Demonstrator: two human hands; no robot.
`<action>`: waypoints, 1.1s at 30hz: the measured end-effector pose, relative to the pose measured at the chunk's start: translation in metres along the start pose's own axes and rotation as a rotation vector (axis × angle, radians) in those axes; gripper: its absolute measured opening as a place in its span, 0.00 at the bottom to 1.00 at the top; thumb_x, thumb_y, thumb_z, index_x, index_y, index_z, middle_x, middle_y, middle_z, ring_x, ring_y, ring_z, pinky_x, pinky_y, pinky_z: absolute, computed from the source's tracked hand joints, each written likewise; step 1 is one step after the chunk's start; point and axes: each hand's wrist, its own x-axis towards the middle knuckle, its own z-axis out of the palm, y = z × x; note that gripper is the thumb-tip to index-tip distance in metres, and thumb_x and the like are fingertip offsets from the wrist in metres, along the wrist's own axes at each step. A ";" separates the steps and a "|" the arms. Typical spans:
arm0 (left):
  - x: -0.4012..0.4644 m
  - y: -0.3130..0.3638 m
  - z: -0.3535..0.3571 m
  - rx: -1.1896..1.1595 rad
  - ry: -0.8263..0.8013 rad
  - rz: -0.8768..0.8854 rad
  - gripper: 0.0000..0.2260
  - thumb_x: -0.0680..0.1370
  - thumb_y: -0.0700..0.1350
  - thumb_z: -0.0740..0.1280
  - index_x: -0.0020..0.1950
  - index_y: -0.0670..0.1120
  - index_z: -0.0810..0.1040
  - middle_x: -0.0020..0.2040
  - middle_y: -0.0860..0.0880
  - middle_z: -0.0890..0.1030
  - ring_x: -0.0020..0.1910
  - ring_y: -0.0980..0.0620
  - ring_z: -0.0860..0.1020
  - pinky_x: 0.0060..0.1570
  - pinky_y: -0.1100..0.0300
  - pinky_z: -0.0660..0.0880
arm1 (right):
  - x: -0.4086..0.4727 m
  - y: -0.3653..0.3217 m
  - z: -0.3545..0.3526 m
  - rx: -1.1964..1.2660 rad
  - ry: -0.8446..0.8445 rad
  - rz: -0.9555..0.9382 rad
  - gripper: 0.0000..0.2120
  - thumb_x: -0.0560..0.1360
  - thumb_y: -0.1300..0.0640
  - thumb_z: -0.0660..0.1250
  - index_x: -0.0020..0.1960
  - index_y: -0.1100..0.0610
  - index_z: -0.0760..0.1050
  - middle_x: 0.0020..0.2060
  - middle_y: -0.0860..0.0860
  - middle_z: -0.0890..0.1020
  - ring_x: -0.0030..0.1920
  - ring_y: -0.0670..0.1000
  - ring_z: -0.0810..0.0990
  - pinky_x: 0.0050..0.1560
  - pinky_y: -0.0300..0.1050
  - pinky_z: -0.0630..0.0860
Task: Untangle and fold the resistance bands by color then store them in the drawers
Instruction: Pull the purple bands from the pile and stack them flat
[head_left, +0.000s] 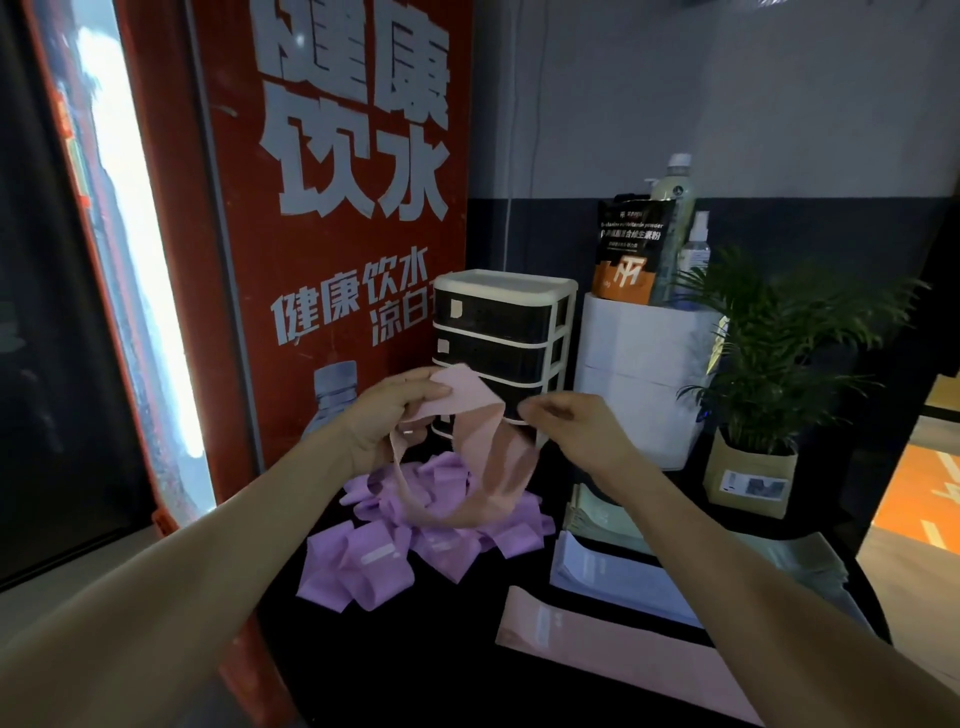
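A pink resistance band (480, 447) hangs in a loop in the air above the table. My left hand (395, 410) grips its upper left part, and my right hand (566, 421) pinches its right side. Below the loop a tangled heap of purple bands (410, 530) lies on the black table (415, 660). A flat pink band (613, 654) rests on the table near the front right. Behind my hands stands a small drawer unit (504, 332), cream framed with dark drawers, all shut.
A red water-dispenser cabinet (337, 208) rises at the left. Right of the drawers a white box (644, 364) carries a pouch and bottles. A potted plant (763, 395) stands at the right. Stacked papers (608, 571) lie beside the purple heap.
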 end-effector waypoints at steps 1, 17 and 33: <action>0.001 0.003 0.002 0.013 -0.007 0.021 0.09 0.76 0.36 0.61 0.50 0.45 0.79 0.32 0.49 0.78 0.23 0.58 0.71 0.19 0.69 0.64 | 0.000 -0.007 0.004 -0.001 -0.008 -0.017 0.11 0.76 0.53 0.65 0.49 0.59 0.81 0.47 0.57 0.83 0.48 0.56 0.81 0.57 0.50 0.76; -0.002 -0.001 0.010 0.727 0.103 0.301 0.13 0.75 0.46 0.69 0.57 0.52 0.72 0.58 0.49 0.72 0.55 0.56 0.74 0.50 0.67 0.71 | 0.012 -0.027 0.025 0.240 0.076 0.095 0.06 0.73 0.67 0.67 0.50 0.64 0.78 0.45 0.59 0.80 0.46 0.55 0.79 0.54 0.55 0.78; -0.011 0.018 0.016 0.555 0.144 0.422 0.05 0.76 0.39 0.67 0.46 0.48 0.77 0.46 0.46 0.81 0.47 0.48 0.80 0.44 0.60 0.80 | 0.010 -0.045 0.027 0.222 -0.034 -0.091 0.10 0.76 0.66 0.63 0.56 0.59 0.76 0.49 0.54 0.80 0.51 0.52 0.80 0.52 0.41 0.78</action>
